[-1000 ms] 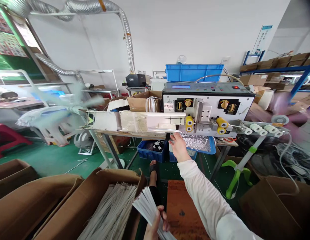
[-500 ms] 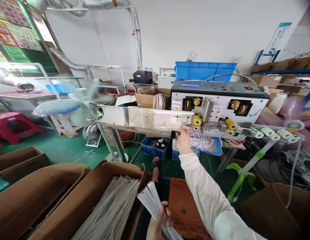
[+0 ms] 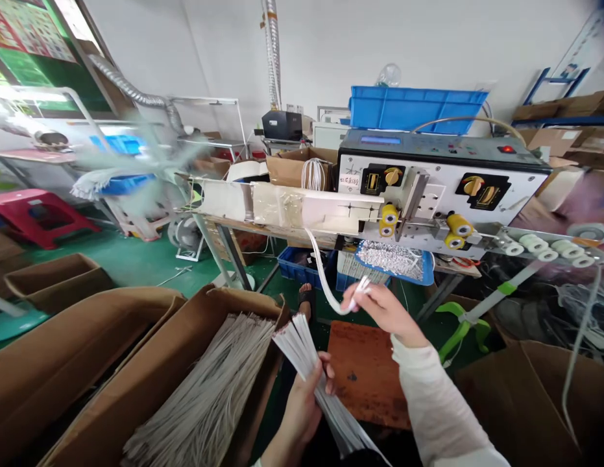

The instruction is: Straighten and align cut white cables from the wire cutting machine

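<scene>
My left hand point(image 3: 302, 405) is closed round a bundle of white cut strips point(image 3: 302, 350), held low above the edge of a cardboard box. My right hand point(image 3: 382, 308) pinches the ends of a few white strips point(image 3: 326, 279) that curve down from the white output tray point(image 3: 282, 206) of the cutting machine point(image 3: 442, 181). The hand hangs in the air below the tray, above a brown stool top point(image 3: 362, 370). The machine has yellow rollers point(image 3: 389, 219) and a blue display.
A cardboard box point(image 3: 204, 395) full of white strips lies at lower left, with other brown boxes point(image 3: 63, 363) beside it. Blue bins point(image 3: 394, 259) sit under the machine's table. A spinning fan point(image 3: 136, 175) stands at left. A foot in a sandal point(image 3: 306, 299) shows below the table.
My right hand has drawn back from the tray toward me and downward, pulling white strips out with it. My left hand with its bundle has stayed low. The view tilted down slightly.
</scene>
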Tool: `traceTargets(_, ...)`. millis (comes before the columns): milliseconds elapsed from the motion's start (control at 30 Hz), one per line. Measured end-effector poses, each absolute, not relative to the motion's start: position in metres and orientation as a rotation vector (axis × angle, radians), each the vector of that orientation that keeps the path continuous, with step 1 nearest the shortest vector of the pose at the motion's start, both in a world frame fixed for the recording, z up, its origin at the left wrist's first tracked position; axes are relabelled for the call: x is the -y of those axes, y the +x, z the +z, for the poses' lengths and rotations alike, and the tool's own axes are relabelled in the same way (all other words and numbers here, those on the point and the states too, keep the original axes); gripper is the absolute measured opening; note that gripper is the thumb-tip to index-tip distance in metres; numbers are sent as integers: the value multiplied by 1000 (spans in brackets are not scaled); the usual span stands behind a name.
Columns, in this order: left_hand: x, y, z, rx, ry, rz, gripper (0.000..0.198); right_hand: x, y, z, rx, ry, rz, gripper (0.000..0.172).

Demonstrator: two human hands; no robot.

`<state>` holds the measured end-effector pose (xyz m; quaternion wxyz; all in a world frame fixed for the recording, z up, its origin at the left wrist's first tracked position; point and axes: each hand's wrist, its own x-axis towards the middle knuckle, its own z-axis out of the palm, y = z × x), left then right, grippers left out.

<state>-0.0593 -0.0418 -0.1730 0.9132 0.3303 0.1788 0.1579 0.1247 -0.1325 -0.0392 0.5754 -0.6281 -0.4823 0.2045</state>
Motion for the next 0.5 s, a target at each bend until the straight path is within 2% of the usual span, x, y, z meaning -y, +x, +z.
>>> traceTargets(100, 44, -50, -164, -333, 712, 265, 35, 165, 111, -39, 1345, -1492, 1014, 40)
traceTargets(167, 49, -42, -160, -325, 743, 204, 37, 169, 104, -42, 1340, -1441, 1190, 39)
traceTargets(367, 69, -30, -152, -292, 662, 83, 38, 152, 96, -64, 1040, -1557, 1108, 34)
traceTargets(500, 72, -36, -151, -334, 606, 44, 48, 148, 103, -78, 959, -1631, 958, 30)
